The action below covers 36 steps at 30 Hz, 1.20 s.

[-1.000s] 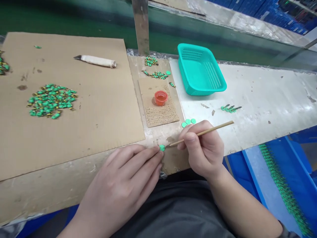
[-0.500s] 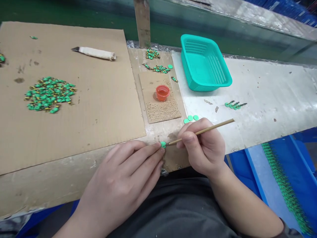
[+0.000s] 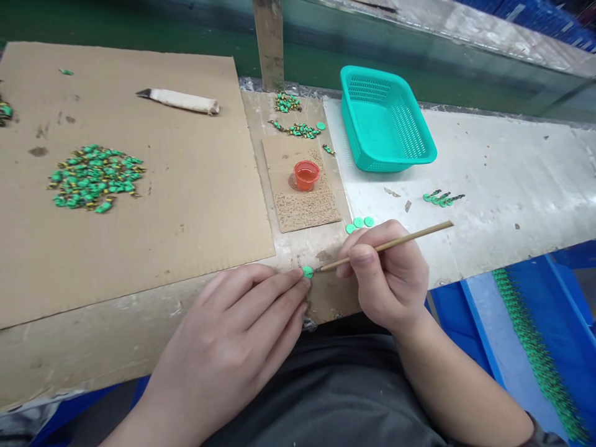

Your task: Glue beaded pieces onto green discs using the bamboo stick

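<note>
My left hand (image 3: 246,323) lies at the bench's front edge, its fingers pressed together and the fingertips holding a small green disc (image 3: 308,272). In my right hand (image 3: 388,273), thumb and fingers pinch a thin wooden stick (image 3: 414,236) with a fine dark tip. That tip points left and is right beside the disc; whether it touches cannot be made out. Just beyond my right fingers lie a few flat green discs (image 3: 358,222). Farther back, a small red cup (image 3: 307,176) of liquid stands on a speckled cardboard piece (image 3: 305,214).
A large cardboard sheet (image 3: 195,198) on the left bears a pile of small green-and-yellow pieces (image 3: 95,177) and a white-wrapped pointed tool (image 3: 181,101). At the back right stands a turquoise basket (image 3: 388,118). Several green discs with dark stems (image 3: 442,198) lie right of it.
My right hand has drawn slightly to the right with the stick, and the tip is a little farther from the disc's middle. My left hand stays in place.
</note>
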Motion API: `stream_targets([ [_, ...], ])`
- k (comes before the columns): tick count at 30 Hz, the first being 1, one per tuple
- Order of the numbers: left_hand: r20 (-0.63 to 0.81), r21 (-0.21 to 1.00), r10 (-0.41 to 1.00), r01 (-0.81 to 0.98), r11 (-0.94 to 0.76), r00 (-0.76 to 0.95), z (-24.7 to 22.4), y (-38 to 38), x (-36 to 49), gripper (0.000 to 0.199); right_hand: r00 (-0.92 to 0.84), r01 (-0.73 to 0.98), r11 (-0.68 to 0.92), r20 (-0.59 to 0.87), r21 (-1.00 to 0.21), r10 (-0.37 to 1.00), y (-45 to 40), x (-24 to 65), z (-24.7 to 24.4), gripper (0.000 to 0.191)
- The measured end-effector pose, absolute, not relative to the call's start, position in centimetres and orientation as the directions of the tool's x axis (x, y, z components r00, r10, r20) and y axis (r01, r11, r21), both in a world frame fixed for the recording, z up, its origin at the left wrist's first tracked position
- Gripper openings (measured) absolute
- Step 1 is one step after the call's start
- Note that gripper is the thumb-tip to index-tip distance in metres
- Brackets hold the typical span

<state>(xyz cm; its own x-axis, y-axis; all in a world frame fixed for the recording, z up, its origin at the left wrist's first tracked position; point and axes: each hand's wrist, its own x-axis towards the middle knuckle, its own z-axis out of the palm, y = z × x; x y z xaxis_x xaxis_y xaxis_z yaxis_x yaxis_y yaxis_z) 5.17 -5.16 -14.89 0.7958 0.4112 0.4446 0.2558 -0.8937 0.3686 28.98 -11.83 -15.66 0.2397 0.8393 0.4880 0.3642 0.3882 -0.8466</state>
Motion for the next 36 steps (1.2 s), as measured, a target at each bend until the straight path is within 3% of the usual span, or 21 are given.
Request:
stream_targets([
  [8,0.457,0.353,0.405,0.256,-0.9,0.792,-14.7,-5.1,5.4,0.025,0.218,0.39,0.405,0.51,-0.827,0.832,-11.6,29.0,-15.5,0.014],
  [17,0.478,0.321,0.397,0.265,-0.909,0.784,-14.9,-5.0,5.4,0.023,0.408,0.242,0.465,0.525,-0.851,0.747,-12.3,28.8,-14.0,0.018],
  [21,0.498,0.296,0.378,0.256,-0.92,0.78,-14.8,-4.9,5.5,0.022,0.281,0.25,0.434,0.494,-0.865,0.823,-14.8,29.5,-13.4,0.015],
  [24,0.492,0.292,0.372,0.254,-0.922,0.787,-14.8,-4.9,5.3,0.024,0.182,0.36,0.388,0.472,-0.848,0.863,-15.9,29.6,-13.8,0.019],
  [29,0.498,0.266,0.352,0.247,-0.932,0.793,-14.9,-4.8,5.3,0.025,0.032,0.63,0.373,0.502,-0.681,0.864,-15.0,28.4,-14.9,0.021],
  [36,0.497,0.272,0.36,0.253,-0.929,0.789,-14.9,-4.9,5.4,0.025,0.079,0.563,0.403,0.532,-0.722,0.843,-14.8,29.0,-14.1,0.03],
])
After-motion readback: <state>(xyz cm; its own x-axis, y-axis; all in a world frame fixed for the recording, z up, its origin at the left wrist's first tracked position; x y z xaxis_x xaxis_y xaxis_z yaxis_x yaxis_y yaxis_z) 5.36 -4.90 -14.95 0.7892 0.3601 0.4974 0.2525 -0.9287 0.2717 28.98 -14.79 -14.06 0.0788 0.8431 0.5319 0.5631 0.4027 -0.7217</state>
